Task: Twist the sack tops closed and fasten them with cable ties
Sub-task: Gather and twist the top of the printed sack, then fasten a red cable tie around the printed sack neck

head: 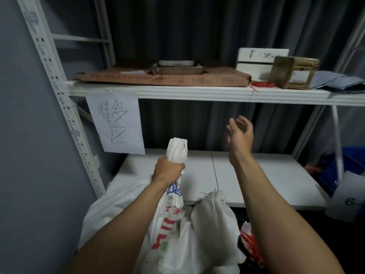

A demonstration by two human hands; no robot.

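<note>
We are looking at a person's left forearm (pixel 126 220) and right forearm (pixel 276 204), both showing bare from the lower edge of the view to the wrist. The left hand (pixel 168 170) and the right hand (pixel 240 135) are going bare as well, and the right hand's fingers (pixel 236 121) are showing slightly blurred.

The left hand (pixel 168 171) is fisted round the twisted neck of a sack (pixel 177 150), knuckles up; its bare forearm rises from the lower left. The right hand (pixel 240 135) hangs in the air higher and to the right, over the lower shelf (pixel 256 175), holding nothing; its fingers are loosely curled and blurred; its bare forearm rises from the lower right.
</note>
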